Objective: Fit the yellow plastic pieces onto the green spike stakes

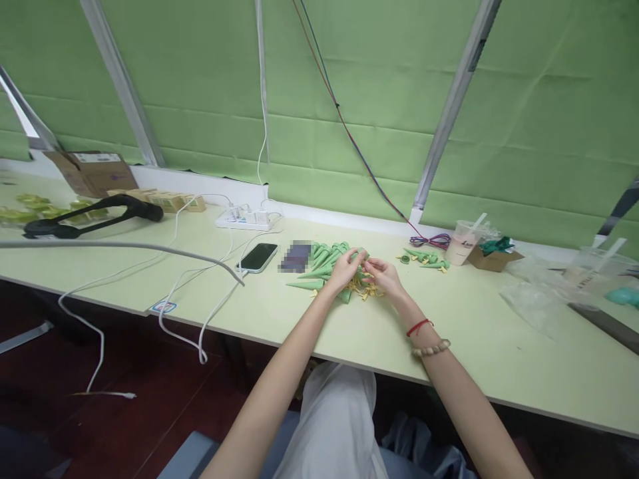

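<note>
Over a pile of green plastic spikes on the table, my left hand is closed around a green plastic spike, mostly hidden by the fingers. Beside it, my right hand has its fingers pinched together close to that same piece. What the right fingertips hold is too small and covered to make out. Small yellow plastic valves lie under and between both hands. One loose green spike points left at the front of the pile.
Left of the pile lie a phone and white cables near a power strip. Finished-looking green spikes with yellow parts lie at right, near a drink cup, a small cardboard box and a plastic bag.
</note>
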`<state>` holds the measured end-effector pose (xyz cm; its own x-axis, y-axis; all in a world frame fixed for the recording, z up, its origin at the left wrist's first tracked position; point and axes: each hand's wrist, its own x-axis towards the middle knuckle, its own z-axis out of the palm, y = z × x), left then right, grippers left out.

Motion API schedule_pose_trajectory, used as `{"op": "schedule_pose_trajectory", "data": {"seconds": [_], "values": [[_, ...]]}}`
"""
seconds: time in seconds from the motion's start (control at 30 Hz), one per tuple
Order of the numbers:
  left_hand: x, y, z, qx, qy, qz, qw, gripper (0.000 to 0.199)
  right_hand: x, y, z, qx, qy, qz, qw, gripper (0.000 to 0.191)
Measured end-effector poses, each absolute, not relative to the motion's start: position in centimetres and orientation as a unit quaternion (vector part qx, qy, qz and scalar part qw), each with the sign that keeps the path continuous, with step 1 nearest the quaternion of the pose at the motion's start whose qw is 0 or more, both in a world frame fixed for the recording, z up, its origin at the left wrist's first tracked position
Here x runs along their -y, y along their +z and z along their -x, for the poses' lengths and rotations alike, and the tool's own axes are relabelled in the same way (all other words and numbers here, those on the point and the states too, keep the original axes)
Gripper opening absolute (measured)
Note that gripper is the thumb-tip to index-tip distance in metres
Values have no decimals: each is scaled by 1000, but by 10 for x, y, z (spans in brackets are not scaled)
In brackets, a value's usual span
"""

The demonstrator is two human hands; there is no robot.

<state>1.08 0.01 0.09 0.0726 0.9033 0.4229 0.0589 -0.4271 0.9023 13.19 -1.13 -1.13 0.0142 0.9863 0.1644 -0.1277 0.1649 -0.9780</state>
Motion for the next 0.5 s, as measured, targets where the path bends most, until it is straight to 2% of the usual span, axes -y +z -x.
{"op": "schedule_pose_trajectory", "data": {"seconds": [0.13,0.23,0.3,0.43,0.5], "values": [[-2,-2,-13,-391,564,-620,381,37,12,-15,-129,615,279,442,590,14],[-2,-2,-12,-387,560,-625,382,40,15,-15,-129,661,208,419,587,13],[-2,-2,-11,-387,561,-625,380,43,17,-13,-129,652,242,410,590,17],[-1,-3,-9,-401,566,-621,366,46,19,-6,-126,555,422,429,574,39],[-2,-3,-8,-408,570,-626,342,45,19,-3,-126,507,510,443,536,39]]}}
